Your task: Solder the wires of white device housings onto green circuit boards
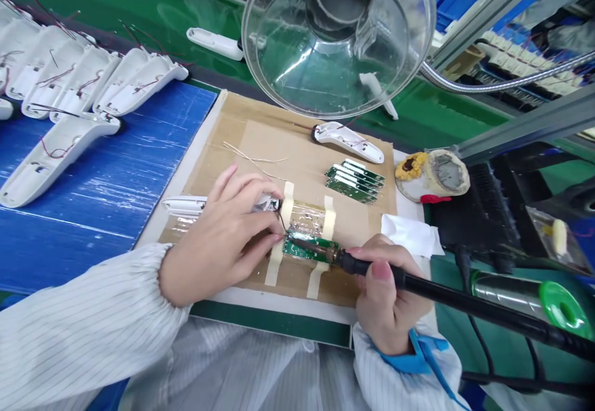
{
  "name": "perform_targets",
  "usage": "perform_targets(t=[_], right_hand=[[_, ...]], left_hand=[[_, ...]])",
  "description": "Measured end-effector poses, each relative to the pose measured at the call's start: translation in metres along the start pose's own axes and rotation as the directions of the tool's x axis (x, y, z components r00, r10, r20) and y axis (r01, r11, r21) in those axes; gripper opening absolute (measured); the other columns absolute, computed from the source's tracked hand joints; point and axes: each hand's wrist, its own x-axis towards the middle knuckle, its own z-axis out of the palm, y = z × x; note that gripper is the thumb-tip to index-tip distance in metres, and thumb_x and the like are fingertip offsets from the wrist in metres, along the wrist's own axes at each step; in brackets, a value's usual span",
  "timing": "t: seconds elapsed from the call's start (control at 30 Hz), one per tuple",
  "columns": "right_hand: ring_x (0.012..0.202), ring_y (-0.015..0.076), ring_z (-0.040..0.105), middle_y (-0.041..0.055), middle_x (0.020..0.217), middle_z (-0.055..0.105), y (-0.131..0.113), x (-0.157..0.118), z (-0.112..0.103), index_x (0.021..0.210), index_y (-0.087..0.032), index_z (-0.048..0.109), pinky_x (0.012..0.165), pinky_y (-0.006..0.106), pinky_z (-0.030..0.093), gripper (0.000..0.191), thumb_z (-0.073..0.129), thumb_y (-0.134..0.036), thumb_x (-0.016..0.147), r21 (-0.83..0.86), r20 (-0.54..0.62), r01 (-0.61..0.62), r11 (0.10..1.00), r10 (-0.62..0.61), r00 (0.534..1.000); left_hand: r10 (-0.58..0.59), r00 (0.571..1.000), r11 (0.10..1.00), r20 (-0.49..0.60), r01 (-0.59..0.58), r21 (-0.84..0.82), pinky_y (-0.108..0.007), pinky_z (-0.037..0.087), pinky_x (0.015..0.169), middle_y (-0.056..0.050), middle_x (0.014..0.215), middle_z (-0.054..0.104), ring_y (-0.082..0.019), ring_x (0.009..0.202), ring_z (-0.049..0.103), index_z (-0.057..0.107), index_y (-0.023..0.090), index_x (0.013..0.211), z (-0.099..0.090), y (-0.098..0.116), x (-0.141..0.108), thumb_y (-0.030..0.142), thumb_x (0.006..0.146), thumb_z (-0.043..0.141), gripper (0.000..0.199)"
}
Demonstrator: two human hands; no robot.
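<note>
My right hand [390, 293] grips a black soldering iron [356, 263], its tip touching the left part of a green circuit board [313, 248]. That board lies on cardboard [264, 132] between strips of masking tape [274, 265]. My left hand [227, 231] is pinched at the board's left end, on a thin dark wire [282, 219]. The wire runs up to a white plastic housing [186, 205], partly hidden under my left hand. Loose solder wire [255, 159] lies above my left hand.
Several green boards [356, 180] and a white housing [348, 141] lie at the cardboard's back right. More housings [60, 150] cover the blue surface [93, 212] at left. A clear fume hood [337, 39] hangs overhead. At right are a round tip-cleaning pot [449, 172], white paper [411, 235] and a solder spool [511, 293].
</note>
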Motion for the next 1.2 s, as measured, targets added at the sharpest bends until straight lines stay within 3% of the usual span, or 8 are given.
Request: perform_targets(t=[0.3, 0.43, 0.53, 0.63, 0.73, 0.87, 1.2], right_hand=[[0.058, 0.0147, 0.056, -0.0001, 0.07, 0.063, 0.002, 0.002, 0.0, 0.094, -0.023, 0.071, 0.052, 0.031, 0.043, 0.018, 0.056, -0.027, 0.102, -0.016, 0.036, 0.034, 0.999, -0.033, 0.999], [0.054, 0.0133, 0.052, 0.0004, 0.067, 0.063, -0.001, 0.006, 0.0, 0.088, -0.02, 0.07, 0.047, 0.03, 0.036, 0.021, 0.057, -0.027, 0.102, -0.014, -0.092, 0.099, 0.995, -0.1, 0.991], [0.052, 0.0139, 0.05, -0.0003, 0.062, 0.057, -0.004, 0.008, 0.0, 0.084, -0.02, 0.069, 0.045, 0.03, 0.033, 0.025, 0.055, -0.029, 0.102, -0.011, -0.202, 0.071, 0.997, -0.072, 0.977], [0.049, 0.0135, 0.048, -0.0009, 0.061, 0.055, -0.006, 0.009, 0.002, 0.082, -0.02, 0.068, 0.044, 0.03, 0.032, 0.026, 0.055, -0.029, 0.102, -0.002, -0.23, 0.055, 0.998, -0.054, 0.972], [0.046, 0.012, 0.045, -0.0015, 0.061, 0.055, -0.007, 0.01, 0.004, 0.082, -0.019, 0.068, 0.043, 0.03, 0.029, 0.025, 0.056, -0.029, 0.102, 0.043, -0.209, 0.045, 0.998, -0.036, 0.977], [0.05, 0.0126, 0.048, -0.0008, 0.062, 0.057, -0.004, 0.008, 0.005, 0.084, -0.019, 0.069, 0.044, 0.03, 0.031, 0.024, 0.056, -0.028, 0.102, 0.073, -0.181, 0.046, 0.996, -0.032, 0.983], [0.053, 0.0134, 0.053, -0.0009, 0.065, 0.06, 0.0, 0.001, 0.005, 0.087, -0.022, 0.07, 0.048, 0.031, 0.041, 0.023, 0.055, -0.031, 0.103, -0.008, -0.044, 0.031, 0.999, -0.032, 0.999]], left_hand=[[-0.01, 1.0, 1.0, 0.025, 0.01, 0.016, -0.058, 0.023, 0.123, -0.005, 0.129, 0.06, -0.027, 0.13, 0.051, 0.068, 0.021, 0.088, 0.0, 0.002, 0.003, 0.02, 0.098, 0.053, 0.018], [-0.007, 1.0, 1.0, 0.029, 0.007, -0.002, -0.056, 0.03, 0.118, -0.008, 0.127, 0.06, -0.028, 0.127, 0.052, 0.069, 0.019, 0.086, -0.001, 0.004, 0.006, 0.018, 0.098, 0.052, 0.021], [0.007, 1.0, 1.0, 0.021, -0.007, -0.006, -0.053, 0.035, 0.113, -0.009, 0.126, 0.06, -0.029, 0.125, 0.052, 0.069, 0.018, 0.085, -0.001, 0.003, 0.005, 0.018, 0.099, 0.053, 0.021], [0.034, 0.999, 0.999, -0.02, -0.034, -0.018, -0.051, 0.032, 0.117, -0.006, 0.125, 0.064, -0.024, 0.122, 0.055, 0.071, 0.021, 0.091, 0.002, -0.001, 0.001, 0.019, 0.102, 0.055, 0.019], [0.076, 0.994, 0.996, -0.078, -0.079, -0.029, -0.05, 0.022, 0.124, 0.0, 0.122, 0.068, -0.019, 0.122, 0.057, 0.071, 0.025, 0.098, 0.006, -0.007, -0.004, 0.019, 0.103, 0.058, 0.015], [0.122, 0.991, 0.992, -0.058, -0.123, -0.011, -0.055, 0.016, 0.127, 0.0, 0.126, 0.066, -0.02, 0.129, 0.052, 0.07, 0.028, 0.102, 0.007, -0.013, -0.006, 0.018, 0.102, 0.058, 0.016], [0.087, 0.996, 0.996, 0.017, -0.087, 0.016, -0.062, 0.022, 0.124, -0.006, 0.135, 0.058, -0.027, 0.134, 0.048, 0.069, 0.024, 0.098, 0.0, -0.007, -0.003, 0.018, 0.1, 0.054, 0.016]])
